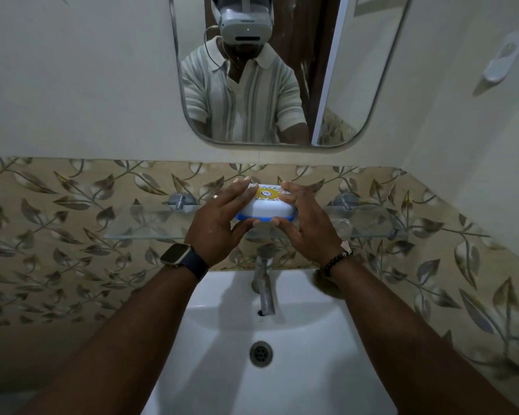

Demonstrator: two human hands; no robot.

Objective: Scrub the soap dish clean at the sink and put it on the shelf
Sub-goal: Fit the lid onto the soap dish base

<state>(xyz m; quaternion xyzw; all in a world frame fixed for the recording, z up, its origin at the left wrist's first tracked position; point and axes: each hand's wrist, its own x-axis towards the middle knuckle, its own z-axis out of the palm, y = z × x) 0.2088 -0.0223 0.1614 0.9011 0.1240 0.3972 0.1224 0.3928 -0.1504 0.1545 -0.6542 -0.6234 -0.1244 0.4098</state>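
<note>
Soap dish, carrying a wrapped soap bar, is being gripped at its ends by the left hand and right hand at the glass shelf, frame centre. Sink is showing no suds, so probably both of the 2 steps, scrubbing and shelving, are remaining.

No writing can be read. The printed packet between the fingers, at the far edge of the soap dish, carries a round yellow emblem with blue marks, too blurred to make out.
</note>
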